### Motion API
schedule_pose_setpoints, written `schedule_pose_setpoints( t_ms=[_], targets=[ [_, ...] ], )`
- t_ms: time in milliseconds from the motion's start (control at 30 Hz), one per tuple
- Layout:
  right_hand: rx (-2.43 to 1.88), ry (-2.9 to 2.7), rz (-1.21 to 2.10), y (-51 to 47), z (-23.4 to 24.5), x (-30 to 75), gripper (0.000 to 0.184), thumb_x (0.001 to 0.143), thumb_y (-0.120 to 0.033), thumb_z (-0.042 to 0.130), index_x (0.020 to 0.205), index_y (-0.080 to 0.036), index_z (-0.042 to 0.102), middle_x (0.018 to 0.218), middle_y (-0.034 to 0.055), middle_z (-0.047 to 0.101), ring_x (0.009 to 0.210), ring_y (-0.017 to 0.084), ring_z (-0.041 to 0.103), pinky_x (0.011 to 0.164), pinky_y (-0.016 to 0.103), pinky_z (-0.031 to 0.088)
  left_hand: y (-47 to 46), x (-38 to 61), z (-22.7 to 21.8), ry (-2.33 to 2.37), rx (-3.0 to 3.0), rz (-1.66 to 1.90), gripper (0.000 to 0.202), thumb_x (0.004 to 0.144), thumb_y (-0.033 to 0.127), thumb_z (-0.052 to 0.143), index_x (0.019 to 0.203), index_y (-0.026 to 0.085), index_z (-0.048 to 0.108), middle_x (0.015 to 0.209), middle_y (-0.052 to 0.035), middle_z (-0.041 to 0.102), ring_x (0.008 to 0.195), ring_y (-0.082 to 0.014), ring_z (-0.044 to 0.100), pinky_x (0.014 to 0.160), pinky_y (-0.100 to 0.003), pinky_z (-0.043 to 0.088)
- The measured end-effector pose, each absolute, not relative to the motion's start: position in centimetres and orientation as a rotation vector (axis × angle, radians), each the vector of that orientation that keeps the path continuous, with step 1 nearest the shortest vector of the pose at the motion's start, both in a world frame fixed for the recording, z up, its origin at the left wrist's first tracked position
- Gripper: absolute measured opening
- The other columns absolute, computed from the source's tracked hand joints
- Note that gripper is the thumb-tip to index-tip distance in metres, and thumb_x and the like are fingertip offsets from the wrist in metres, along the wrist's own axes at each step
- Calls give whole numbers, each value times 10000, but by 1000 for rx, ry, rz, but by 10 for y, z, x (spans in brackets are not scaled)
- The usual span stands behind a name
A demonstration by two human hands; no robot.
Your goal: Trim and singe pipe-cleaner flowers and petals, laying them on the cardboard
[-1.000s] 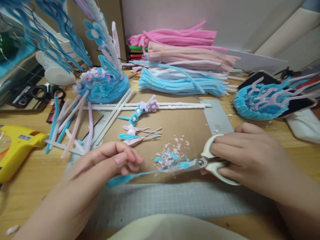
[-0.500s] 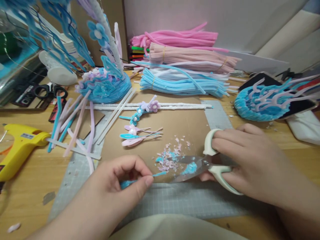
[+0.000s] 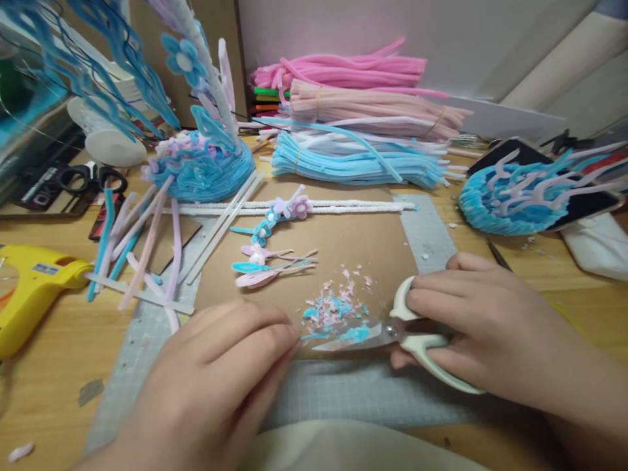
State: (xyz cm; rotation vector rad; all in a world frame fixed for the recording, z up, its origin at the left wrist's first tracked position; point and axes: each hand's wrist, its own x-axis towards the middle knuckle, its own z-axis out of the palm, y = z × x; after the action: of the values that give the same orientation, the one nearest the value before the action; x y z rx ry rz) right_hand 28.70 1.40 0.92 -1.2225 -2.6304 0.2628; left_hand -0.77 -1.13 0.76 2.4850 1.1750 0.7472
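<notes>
My right hand (image 3: 481,320) is closed round the cream handles of a pair of scissors (image 3: 387,333), whose blades point left and lie nearly together. My left hand (image 3: 220,366) is pinched, knuckles up, on a thin blue pipe cleaner (image 3: 314,336); only its short tip shows between my fingertips and the blade tips. Just behind the blades, a small heap of blue and pink fluff trimmings (image 3: 338,307) lies on a brown cardboard sheet (image 3: 343,248). A grey cutting mat (image 3: 343,392) lies under the cardboard.
A yellow glue gun (image 3: 34,288) lies at the left. Bundles of pink, beige and blue pipe cleaners (image 3: 353,131) are stacked at the back. Blue pipe-cleaner headpieces stand at back left (image 3: 201,163) and right (image 3: 510,196). Small flower pieces (image 3: 275,242), loose stems and black scissors (image 3: 83,178) lie about.
My left hand has turned knuckles-up and slid right, hiding most of the blue pipe cleaner. The scissor blades opened half a second ago and have now come nearly together at its tip.
</notes>
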Motion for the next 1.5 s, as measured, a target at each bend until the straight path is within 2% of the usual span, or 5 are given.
schedule_pose_setpoints(
  t_ms=[200, 667, 800, 1033, 1500],
  targets=[
    [-1204, -2652, 232, 14, 11, 289, 366, 926, -476, 576, 658, -234, 516, 603, -75, 557, 534, 129, 480, 629, 322, 271, -10, -7, 9, 1149, 2454, 728, 235, 913, 69, 564, 1068, 239, 613, 1001, 33, 721, 916, -89, 654, 829, -199, 504],
    [-1189, -2673, 171, 17, 10, 290, 450, 963, -542, 486, 641, -233, 541, 604, -61, 580, 527, 133, 498, 624, 331, 267, -11, -9, 7, 1142, 2530, 716, 223, 932, 84, 550, 1100, 214, 620, 1034, -5, 712, 926, -136, 639, 812, -266, 499],
    [-1208, -2660, 173, 16, 9, 290, 400, 962, -492, 509, 658, -236, 552, 602, -62, 582, 527, 128, 511, 623, 329, 262, -13, -11, 7, 1134, 2569, 717, 201, 944, 102, 542, 1101, 205, 616, 1028, -22, 712, 898, -157, 636, 783, -295, 492],
    [-1222, -2693, 229, 15, 9, 289, 286, 839, -390, 700, 659, -226, 550, 622, -63, 581, 556, 134, 507, 643, 320, 269, -12, -8, 5, 1151, 2576, 671, 216, 920, 79, 560, 1081, 209, 623, 1010, -28, 721, 866, -175, 642, 749, -315, 491],
    [-1212, -2678, 215, 15, 10, 287, 312, 917, -364, 588, 638, -232, 540, 609, -60, 579, 540, 140, 468, 635, 313, 260, -13, -10, 6, 1152, 2569, 687, 213, 928, 90, 552, 1092, 212, 615, 1018, -21, 716, 888, -165, 647, 767, -302, 489]
  ],
)
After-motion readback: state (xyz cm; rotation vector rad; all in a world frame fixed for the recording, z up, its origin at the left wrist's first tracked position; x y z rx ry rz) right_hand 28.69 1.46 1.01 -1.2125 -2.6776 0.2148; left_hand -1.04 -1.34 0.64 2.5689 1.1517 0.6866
